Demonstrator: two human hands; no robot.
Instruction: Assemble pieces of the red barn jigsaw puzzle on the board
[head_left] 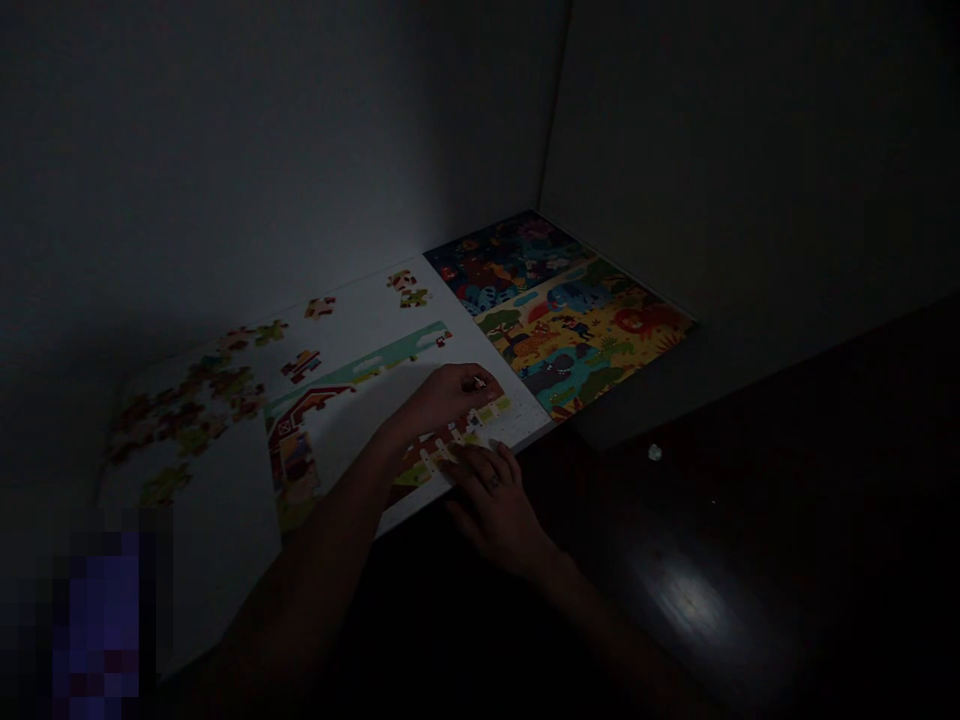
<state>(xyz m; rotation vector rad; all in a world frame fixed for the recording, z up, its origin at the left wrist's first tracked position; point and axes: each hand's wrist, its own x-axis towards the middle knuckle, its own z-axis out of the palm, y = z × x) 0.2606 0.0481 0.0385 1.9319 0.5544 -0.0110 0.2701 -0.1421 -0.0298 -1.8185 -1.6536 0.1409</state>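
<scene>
A farm jigsaw puzzle [382,362] lies on a white board [517,415], its outer pieces joined around a bare middle. Over its right end is my left hand [446,395], its fingers closed on a small puzzle piece [478,383], of which only a light-and-dark bit shows. My right hand [491,495] rests at the front edge, with outstretched fingers touching the joined fence pieces [439,452]. Dim light hides the fingertips in part.
Loose puzzle pieces [199,405] are heaped at the left, with several others behind the puzzle, such as a green piece [412,298]. A colourful animal picture sheet [592,335] adjoins the board at right. A pale wall [300,130] stands behind. The dark floor [750,520] reflects light.
</scene>
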